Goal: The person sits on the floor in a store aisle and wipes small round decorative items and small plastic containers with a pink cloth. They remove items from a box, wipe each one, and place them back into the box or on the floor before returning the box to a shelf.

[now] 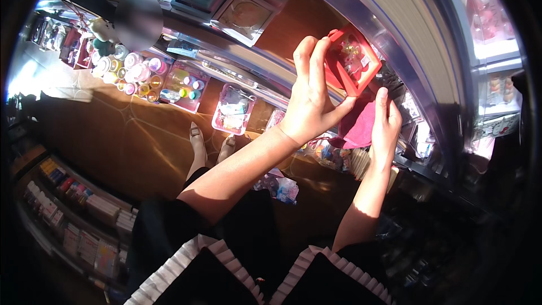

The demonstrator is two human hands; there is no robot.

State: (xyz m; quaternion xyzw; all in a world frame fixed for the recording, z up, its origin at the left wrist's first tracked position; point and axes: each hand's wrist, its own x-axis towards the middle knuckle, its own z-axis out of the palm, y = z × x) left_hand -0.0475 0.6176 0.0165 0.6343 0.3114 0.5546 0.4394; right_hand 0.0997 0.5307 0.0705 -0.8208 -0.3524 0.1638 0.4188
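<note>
My left hand [313, 89] grips the near-left edge of a red box [353, 61] between thumb and fingers. The box has angled sides and a window or open face, with small shiny trinkets and a white tag showing inside. To the right, my right hand [385, 123] holds a dark pink cloth [360, 125], perhaps a pouch, just below the box. Thin cords trail from its left side. Whether my right fingers also touch the box cannot be told. Both hands are in front of a shelf edge in bright light.
Framed boxes [245, 15] stand on the upper shelf. Lidded jars [137, 72], a clear bin [184, 87] and a pink-rimmed basket [234, 110] sit lower down. A curved shelf edge [377, 12] runs along the right. Stocked shelves [76, 207] stand at lower left.
</note>
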